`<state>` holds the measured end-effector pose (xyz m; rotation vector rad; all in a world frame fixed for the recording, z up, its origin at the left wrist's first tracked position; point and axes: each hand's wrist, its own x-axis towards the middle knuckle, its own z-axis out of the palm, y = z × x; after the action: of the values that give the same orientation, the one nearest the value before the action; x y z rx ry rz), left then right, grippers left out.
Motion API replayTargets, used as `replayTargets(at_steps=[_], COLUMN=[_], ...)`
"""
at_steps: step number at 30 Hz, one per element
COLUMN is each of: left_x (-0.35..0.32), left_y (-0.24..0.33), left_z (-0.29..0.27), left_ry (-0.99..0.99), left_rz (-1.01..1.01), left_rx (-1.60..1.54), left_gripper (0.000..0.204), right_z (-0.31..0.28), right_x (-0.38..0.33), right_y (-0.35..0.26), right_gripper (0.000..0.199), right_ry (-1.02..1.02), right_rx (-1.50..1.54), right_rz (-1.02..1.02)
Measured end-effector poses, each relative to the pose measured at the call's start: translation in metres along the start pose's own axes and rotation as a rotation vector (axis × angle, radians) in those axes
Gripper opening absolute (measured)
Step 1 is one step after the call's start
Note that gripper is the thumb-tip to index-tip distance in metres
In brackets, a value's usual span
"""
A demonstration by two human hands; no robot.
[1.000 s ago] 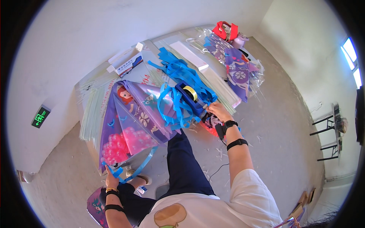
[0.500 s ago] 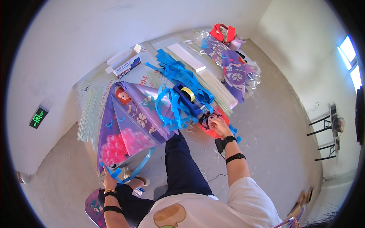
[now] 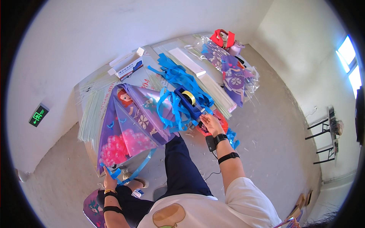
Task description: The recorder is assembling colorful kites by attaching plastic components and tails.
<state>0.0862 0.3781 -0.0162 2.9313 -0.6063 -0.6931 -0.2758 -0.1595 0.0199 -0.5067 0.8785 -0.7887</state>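
Note:
A purple kite (image 3: pixel 138 110) printed with cartoon figures and pink balloons spreads over the near left part of the table. At its lower left corner my left hand (image 3: pixel 109 181) is closed on a blue ribbon (image 3: pixel 140 167), which loops away to the right. A blue tape dispenser (image 3: pixel 189 100) with a yellowish roll stands among tangled blue ribbons (image 3: pixel 178 74). My right hand (image 3: pixel 212 124) is at the dispenser's near end, fingers stretched out toward its cutting edge. Any tape at the fingertips is too small to make out. A red item (image 3: pixel 222 118) lies partly behind this hand.
Thin pale rods (image 3: pixel 93 117) lie in bundles on the table, at the left and beside a long white box (image 3: pixel 186 60). An opened carton (image 3: pixel 127 68) stands at the back. More purple printed film (image 3: pixel 232 78) and a red bag (image 3: pixel 222 38) sit far right.
My right hand has moved a little left and up, from over the red item to the dispenser's end, its fingers straighter. My left hand stays at the kite's corner.

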Motion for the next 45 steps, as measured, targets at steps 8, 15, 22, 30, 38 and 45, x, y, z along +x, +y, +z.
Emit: replayTargets(at_steps=[8, 15, 22, 30, 38, 45], left_x=[-0.002, -0.020, -0.017, -0.018, -0.015, -0.014], left_y=[0.003, 0.000, 0.020, 0.003, 0.000, -0.003], left_z=[-0.002, -0.014, -0.017, -0.010, 0.001, 0.003], left_ry=[0.007, 0.023, -0.018, 0.057, 0.118, 0.102], left_rz=[0.007, -0.041, -0.053, -0.044, -0.073, -0.049], left_rx=[-0.021, -0.081, -0.074, -0.075, -0.027, -0.047], left_gripper=[0.110, 0.100, 0.092, 0.092, 0.092, 0.094], right_z=[-0.005, -0.038, 0.043, 0.282, 0.409, 0.443], right_x=[0.008, 0.032, -0.050, -0.086, -0.109, -0.118], right_y=[0.010, 0.056, 0.100, 0.239, 0.376, 0.413], right_gripper=[0.015, 0.004, 0.013, 0.011, 0.010, 0.010], right_ry=[0.008, 0.168, -0.194, -1.267, -1.771, -1.945], right_rx=[-0.105, -0.254, -0.813, -1.199, -1.676, -1.982], right_rz=[-0.089, -0.071, 0.239, -0.037, -0.542, -0.556])
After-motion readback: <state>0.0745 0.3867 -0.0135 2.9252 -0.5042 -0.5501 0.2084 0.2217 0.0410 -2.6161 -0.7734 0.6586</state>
